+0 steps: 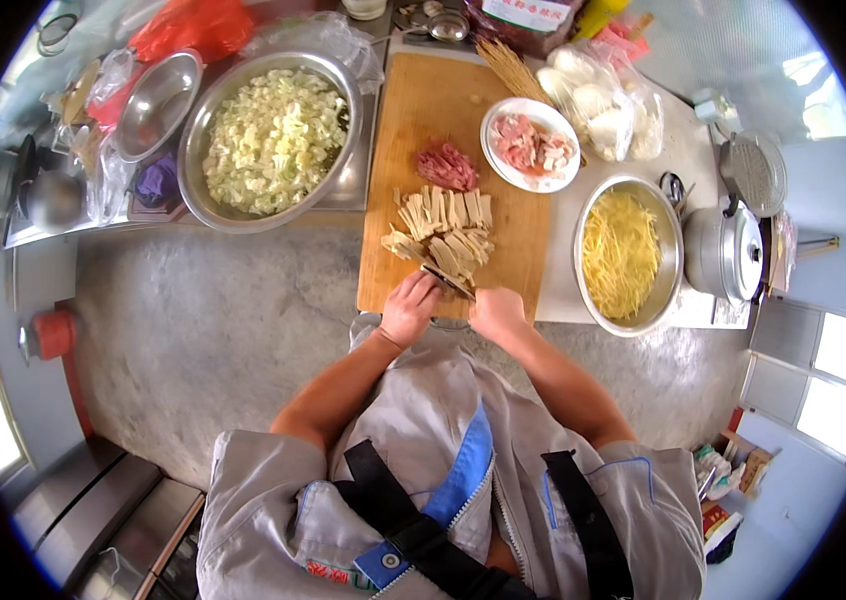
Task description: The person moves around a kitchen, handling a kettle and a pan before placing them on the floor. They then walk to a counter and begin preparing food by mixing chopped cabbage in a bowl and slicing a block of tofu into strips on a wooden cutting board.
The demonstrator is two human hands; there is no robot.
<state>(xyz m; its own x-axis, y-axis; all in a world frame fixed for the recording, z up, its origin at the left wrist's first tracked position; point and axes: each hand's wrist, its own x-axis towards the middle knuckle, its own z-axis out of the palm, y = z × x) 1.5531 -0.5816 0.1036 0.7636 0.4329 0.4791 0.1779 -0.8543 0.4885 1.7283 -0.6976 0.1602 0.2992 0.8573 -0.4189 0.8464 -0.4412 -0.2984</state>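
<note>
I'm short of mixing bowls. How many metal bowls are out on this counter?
3: an empty bowl far left, a large bowl of chopped cabbage beside it, and a bowl of yellow shreds right of the cutting board. Clutter may hide others.

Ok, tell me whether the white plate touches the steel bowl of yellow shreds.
Apart. The head view shows the plate lying partly on the cutting board, with a strip of white counter plainly visible between it and the bowl's rim.
</note>
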